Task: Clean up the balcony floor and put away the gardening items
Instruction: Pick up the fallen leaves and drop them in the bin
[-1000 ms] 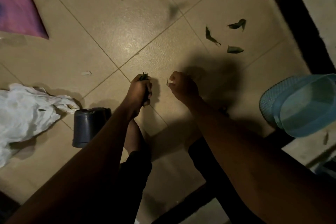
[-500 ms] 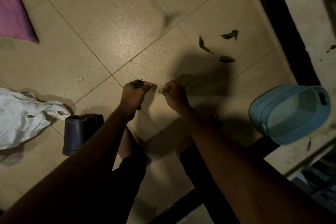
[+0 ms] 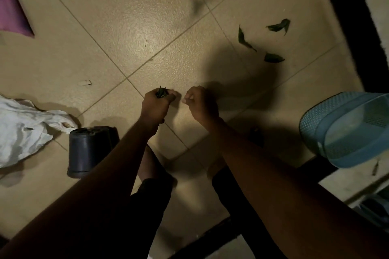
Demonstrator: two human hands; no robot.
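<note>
1. Leaves, small, dark green and bunched up point(image 3: 161, 93), poke out of the top of your left hand point(image 3: 155, 107). Its fingers are curled tight around them, over the tan tiled floor point(image 3: 126, 27).
2. Your right hand point(image 3: 201, 104) is just beside the left one, not touching it. Its fingers are curled in, but you cannot tell if they pinch anything.
3. Three more loose green leaves point(image 3: 245, 41) lie on the floor, up and to the right of your hands.
4. A dark grey plastic pot point(image 3: 88, 149) lies on its side by your left arm, right next to a crumpled white plastic bag point(image 3: 23, 130).
5. A light blue plastic basket with holes point(image 3: 347, 128) sits at the right edge.
</note>
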